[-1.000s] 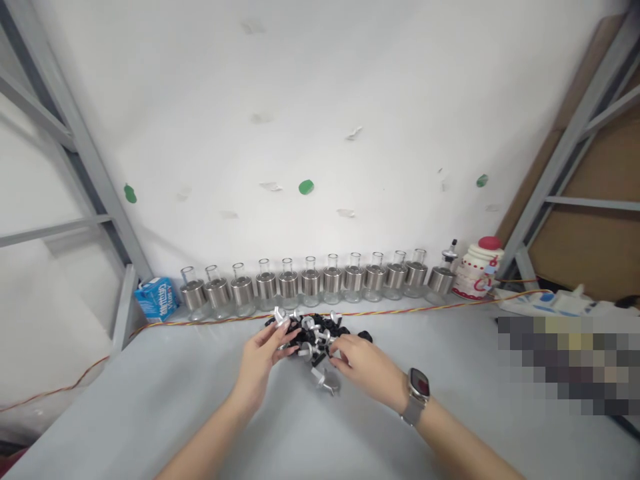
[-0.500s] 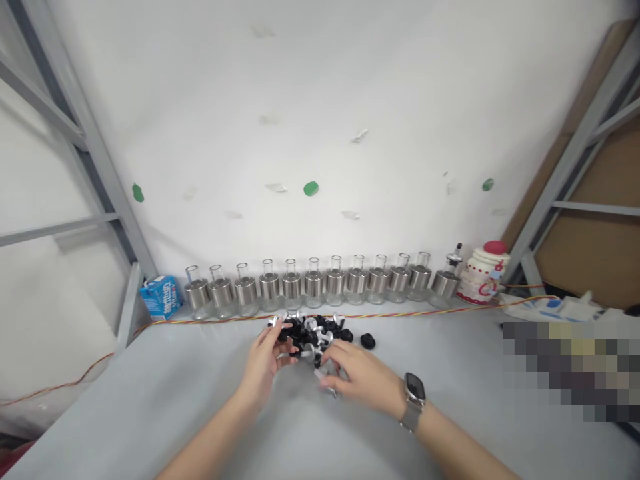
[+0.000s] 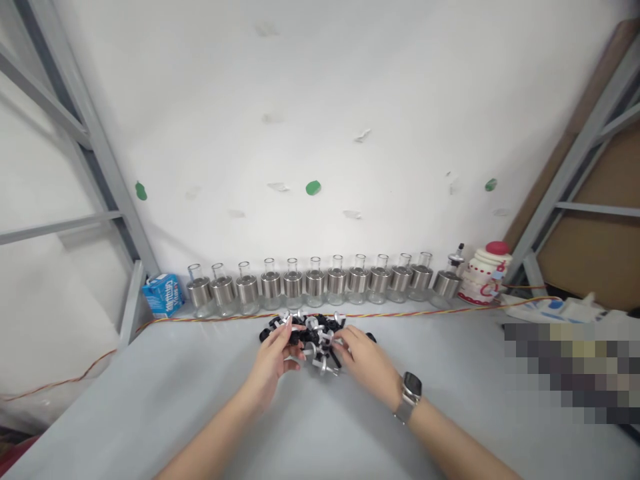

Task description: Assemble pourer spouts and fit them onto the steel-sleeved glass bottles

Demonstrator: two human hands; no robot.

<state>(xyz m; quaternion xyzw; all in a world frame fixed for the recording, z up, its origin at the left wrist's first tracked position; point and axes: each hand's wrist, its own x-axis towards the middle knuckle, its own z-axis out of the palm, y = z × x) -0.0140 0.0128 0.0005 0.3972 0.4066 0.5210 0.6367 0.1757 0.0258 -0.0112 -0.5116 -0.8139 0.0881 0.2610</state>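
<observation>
A heap of small black stoppers (image 3: 323, 321) and silver pourer spouts (image 3: 324, 365) lies on the grey table between my hands. My left hand (image 3: 273, 357) is at the heap's left side, fingers curled round a black stopper (image 3: 296, 337) that they partly hide. At the right side, my right hand (image 3: 364, 360), with a watch on the wrist, has its thumb and fingertips pinched together among the parts. What it grips there is too small and covered to make out. One black stopper (image 3: 371, 337) shows just behind that hand.
Along the wall stands a row of several glass bottles (image 3: 315, 283) with metal sleeves; the rightmost bottle (image 3: 447, 283) has a pourer fitted. A blue carton (image 3: 164, 295) is at left, a white-and-red jar (image 3: 483, 273) at right. A red-yellow cord (image 3: 240, 320) runs before the bottles.
My right hand has moved up from the front of the heap to its right side, leaving a silver spout lying at the front. My left hand has shifted slightly right, its fingers around a black stopper.
</observation>
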